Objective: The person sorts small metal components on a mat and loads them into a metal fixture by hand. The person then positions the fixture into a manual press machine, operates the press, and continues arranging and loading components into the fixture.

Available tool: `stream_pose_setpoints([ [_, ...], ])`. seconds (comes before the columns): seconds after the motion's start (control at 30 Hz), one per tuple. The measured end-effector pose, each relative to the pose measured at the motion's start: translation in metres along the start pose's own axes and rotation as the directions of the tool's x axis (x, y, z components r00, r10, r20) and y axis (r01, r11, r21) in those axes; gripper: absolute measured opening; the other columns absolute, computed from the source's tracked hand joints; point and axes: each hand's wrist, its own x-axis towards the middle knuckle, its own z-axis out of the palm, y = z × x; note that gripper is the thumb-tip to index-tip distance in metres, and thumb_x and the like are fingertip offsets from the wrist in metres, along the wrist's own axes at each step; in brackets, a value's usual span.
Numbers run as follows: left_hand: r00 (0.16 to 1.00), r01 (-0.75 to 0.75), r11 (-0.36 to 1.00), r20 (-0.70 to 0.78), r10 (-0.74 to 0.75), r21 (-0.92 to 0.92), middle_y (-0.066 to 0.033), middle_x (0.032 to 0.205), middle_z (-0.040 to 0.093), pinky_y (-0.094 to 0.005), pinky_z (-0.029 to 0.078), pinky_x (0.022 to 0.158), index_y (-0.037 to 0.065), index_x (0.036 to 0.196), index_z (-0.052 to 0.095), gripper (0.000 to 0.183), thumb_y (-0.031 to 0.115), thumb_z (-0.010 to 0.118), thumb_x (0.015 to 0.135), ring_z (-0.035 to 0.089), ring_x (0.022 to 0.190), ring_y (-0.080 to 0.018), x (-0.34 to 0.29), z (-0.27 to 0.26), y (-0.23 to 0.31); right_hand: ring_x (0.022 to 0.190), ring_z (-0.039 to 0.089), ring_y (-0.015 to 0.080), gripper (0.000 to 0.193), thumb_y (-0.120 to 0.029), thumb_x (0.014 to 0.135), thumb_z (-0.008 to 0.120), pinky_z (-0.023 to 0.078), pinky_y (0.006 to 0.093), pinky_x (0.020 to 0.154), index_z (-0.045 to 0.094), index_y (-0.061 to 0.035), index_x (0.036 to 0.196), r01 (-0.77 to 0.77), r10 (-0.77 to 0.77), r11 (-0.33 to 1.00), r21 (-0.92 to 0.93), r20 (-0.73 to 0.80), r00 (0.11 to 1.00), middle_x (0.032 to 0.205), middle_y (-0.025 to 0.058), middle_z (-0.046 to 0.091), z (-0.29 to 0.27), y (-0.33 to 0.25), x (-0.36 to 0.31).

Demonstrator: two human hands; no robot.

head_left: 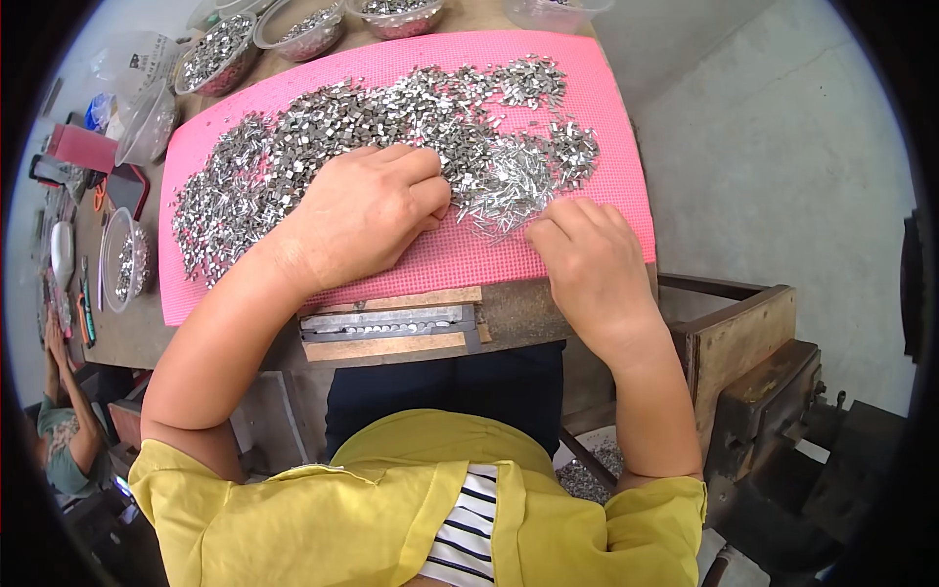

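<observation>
A pink textured mat (pixel 587 117) covers the workbench, strewn with a wide heap of small shiny metal pieces (pixel 323 127). My left hand (pixel 367 210) rests knuckles-up on the mat, fingers curled over the pieces near the middle. My right hand (pixel 587 259) lies at the mat's near right edge, fingertips bent down beside a cluster of thin metal pins (pixel 504 191). Whether either hand pinches a piece is hidden under the fingers. Below the mat, a narrow metal fixture (pixel 391 323) with a row of pieces sits on a wooden strip.
Clear plastic bowls of metal pieces (pixel 220 49) line the far edge, and another bowl (pixel 122 259) stands left of the mat. Tools and clutter fill the left side. A rusty metal vise (pixel 763 382) stands at the right. Another person (pixel 64 430) sits lower left.
</observation>
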Motion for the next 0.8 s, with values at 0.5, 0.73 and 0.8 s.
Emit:
stream_pose_setpoints([
  [0.5,0.99,0.137,0.985,-0.009,-0.139,-0.107,-0.0054,0.085,0.062,-0.0412,0.055,0.069,0.012,0.086,0.067,0.013,0.019,0.078,0.084,0.067,0.076,-0.0285,-0.013,0.001,0.017,0.086,0.063,0.0324,0.019,0.003,0.081,0.07,0.045,0.0443,0.078,0.062,-0.0055,0.096,-0.006,0.134,0.847,0.531,-0.203,0.97,0.088,0.0104,0.063,0.014,-0.051,-0.016],
  [0.73,0.985,0.152,0.982,-0.068,-0.159,-0.109,-0.0081,0.09,0.064,-0.0417,0.052,0.072,0.008,0.092,0.066,0.009,0.013,0.073,0.088,0.066,0.08,-0.0306,-0.02,0.005,0.018,0.091,0.062,0.0304,0.017,0.002,0.084,0.07,0.045,0.0426,0.084,0.062,-0.0052,0.097,0.002,0.146,0.758,0.652,-0.172,0.974,0.099,0.0083,0.066,0.037,-0.077,-0.019],
  [0.8,0.977,0.186,0.97,-0.075,-0.199,-0.155,-0.0082,0.091,0.064,-0.0416,0.051,0.073,0.008,0.094,0.065,0.009,0.01,0.072,0.089,0.066,0.082,-0.0309,-0.026,-0.001,0.023,0.091,0.062,0.0302,0.017,0.002,0.085,0.07,0.046,0.0426,0.085,0.062,-0.0052,0.098,-0.01,0.155,0.756,0.655,-0.165,0.974,0.099,0.0084,0.066,0.039,-0.078,-0.02],
])
